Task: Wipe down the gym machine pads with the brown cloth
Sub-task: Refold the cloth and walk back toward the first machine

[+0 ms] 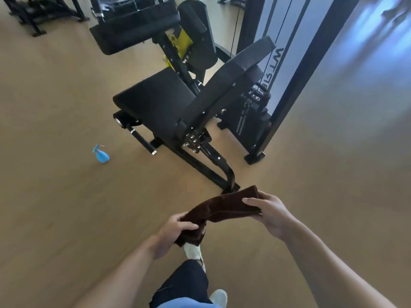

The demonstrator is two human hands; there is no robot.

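Observation:
I hold the folded brown cloth (224, 210) between both hands, low in the view over the floor. My left hand (175, 232) grips its near end, and my right hand (269, 212) holds the far end with thumb on top. Ahead stands a black gym machine with a flat seat pad (155, 101) and a tilted back pad (226, 85). Further back are a round roller pad (198, 34) and a wide black pad (133, 34). The cloth touches none of the pads.
A blue spray bottle (101, 154) stands on the wooden floor left of the machine. The machine's base bar (209, 170) runs toward my feet. A weight stack (249, 121) and tall frame (295, 70) are at right. Other equipment (40, 12) sits far left.

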